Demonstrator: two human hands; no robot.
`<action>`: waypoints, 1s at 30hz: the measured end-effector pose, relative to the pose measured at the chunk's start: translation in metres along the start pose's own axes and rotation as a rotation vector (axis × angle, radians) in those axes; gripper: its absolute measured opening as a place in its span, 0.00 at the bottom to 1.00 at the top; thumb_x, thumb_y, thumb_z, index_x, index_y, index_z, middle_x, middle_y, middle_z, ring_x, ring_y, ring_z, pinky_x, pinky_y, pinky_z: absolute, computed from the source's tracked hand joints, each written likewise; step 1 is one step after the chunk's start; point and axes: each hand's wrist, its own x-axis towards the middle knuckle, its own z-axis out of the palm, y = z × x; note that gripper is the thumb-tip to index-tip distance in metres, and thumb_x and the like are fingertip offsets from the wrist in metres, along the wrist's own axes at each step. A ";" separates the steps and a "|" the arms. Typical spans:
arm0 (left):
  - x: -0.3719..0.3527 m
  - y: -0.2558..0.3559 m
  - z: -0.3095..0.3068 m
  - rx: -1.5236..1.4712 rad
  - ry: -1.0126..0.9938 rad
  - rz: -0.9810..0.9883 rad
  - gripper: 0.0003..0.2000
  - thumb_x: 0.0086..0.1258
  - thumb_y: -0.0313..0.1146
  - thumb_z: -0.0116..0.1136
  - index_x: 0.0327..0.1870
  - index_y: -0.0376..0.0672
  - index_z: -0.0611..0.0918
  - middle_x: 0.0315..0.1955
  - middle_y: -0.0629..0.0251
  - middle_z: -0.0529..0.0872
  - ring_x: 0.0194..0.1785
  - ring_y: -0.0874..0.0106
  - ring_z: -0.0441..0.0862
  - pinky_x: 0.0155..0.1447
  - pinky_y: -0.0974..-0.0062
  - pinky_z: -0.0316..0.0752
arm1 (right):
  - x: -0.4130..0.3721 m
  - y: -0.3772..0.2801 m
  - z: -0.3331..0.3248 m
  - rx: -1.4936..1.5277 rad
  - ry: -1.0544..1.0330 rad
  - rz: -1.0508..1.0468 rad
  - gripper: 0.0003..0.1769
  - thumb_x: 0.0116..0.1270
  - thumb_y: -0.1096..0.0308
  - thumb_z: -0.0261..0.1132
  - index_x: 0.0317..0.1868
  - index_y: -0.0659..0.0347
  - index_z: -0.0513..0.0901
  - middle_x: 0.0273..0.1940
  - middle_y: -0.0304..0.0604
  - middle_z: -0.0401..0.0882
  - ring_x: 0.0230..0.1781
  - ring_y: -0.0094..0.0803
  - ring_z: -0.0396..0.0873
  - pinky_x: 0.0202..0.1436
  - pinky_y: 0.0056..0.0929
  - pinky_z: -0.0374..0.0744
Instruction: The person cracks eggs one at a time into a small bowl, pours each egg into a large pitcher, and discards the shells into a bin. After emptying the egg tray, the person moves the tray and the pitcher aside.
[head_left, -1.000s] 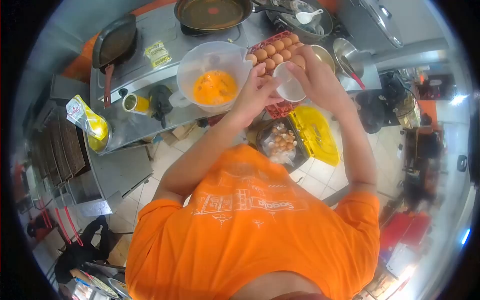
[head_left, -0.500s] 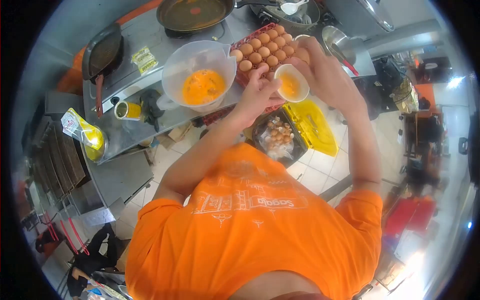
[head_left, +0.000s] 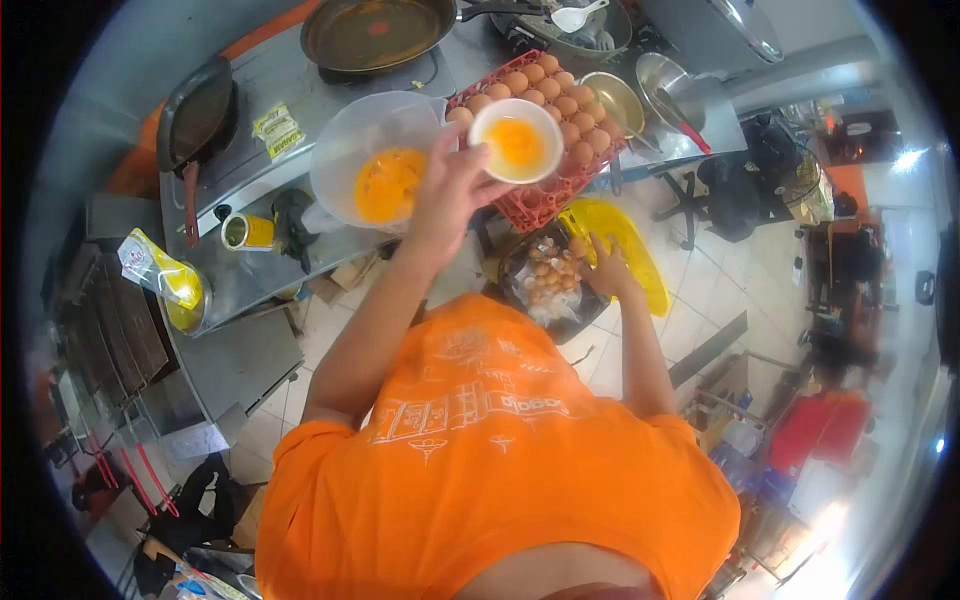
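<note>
My left hand grips a small white bowl by its side, thumb at the rim. Raw egg with yolk and clear white sits in it. Down to the right, my right hand is over a dark bin, fingers apart beside a brown eggshell. Broken eggshells and a clear plastic bag fill the bin. Left of the bowl stands a translucent plastic pitcher containing cracked eggs. A red egg tray behind the bowl carries several brown eggs.
The bin's yellow lid hangs open on its right. Frying pans lie along the back and left of the metal counter. A metal bowl stands at the right end. An opened yellow can is near the front edge.
My right hand has left the small bowl and dropped to the bin. My left hand has lifted the bowl up and left, in front of the egg tray.
</note>
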 end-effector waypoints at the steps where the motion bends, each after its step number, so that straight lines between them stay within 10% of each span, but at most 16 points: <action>1: -0.003 0.006 -0.007 0.002 -0.009 -0.002 0.27 0.77 0.36 0.55 0.74 0.44 0.63 0.65 0.60 0.74 0.67 0.65 0.77 0.67 0.56 0.78 | 0.008 0.015 0.019 0.002 0.005 0.008 0.33 0.70 0.54 0.66 0.70 0.56 0.67 0.59 0.60 0.79 0.60 0.57 0.78 0.63 0.46 0.76; 9: -0.028 0.062 -0.059 0.170 0.252 0.198 0.28 0.77 0.34 0.55 0.75 0.43 0.62 0.64 0.59 0.76 0.65 0.64 0.78 0.66 0.61 0.78 | 0.137 -0.014 -0.104 0.500 0.608 0.025 0.26 0.66 0.48 0.68 0.53 0.61 0.84 0.39 0.51 0.89 0.41 0.52 0.87 0.50 0.46 0.82; 16: -0.041 0.076 -0.084 0.176 0.270 0.305 0.29 0.77 0.31 0.57 0.76 0.44 0.61 0.59 0.61 0.80 0.63 0.66 0.79 0.64 0.62 0.79 | 0.224 0.006 -0.125 0.178 0.270 0.177 0.39 0.67 0.32 0.56 0.55 0.60 0.85 0.50 0.60 0.86 0.55 0.53 0.83 0.60 0.46 0.79; 26: -0.041 0.079 -0.106 0.266 0.322 0.328 0.33 0.74 0.25 0.60 0.77 0.47 0.59 0.52 0.66 0.78 0.58 0.72 0.81 0.61 0.69 0.80 | 0.245 0.026 -0.129 0.219 0.143 -0.005 0.31 0.57 0.45 0.71 0.55 0.59 0.86 0.44 0.58 0.88 0.49 0.46 0.87 0.56 0.39 0.81; 30: -0.033 0.075 -0.119 0.300 0.286 0.382 0.36 0.70 0.23 0.63 0.77 0.46 0.60 0.53 0.65 0.75 0.58 0.71 0.80 0.61 0.68 0.80 | 0.235 0.032 -0.119 0.741 0.283 -0.061 0.24 0.62 0.54 0.69 0.50 0.65 0.86 0.42 0.50 0.88 0.43 0.39 0.86 0.49 0.36 0.83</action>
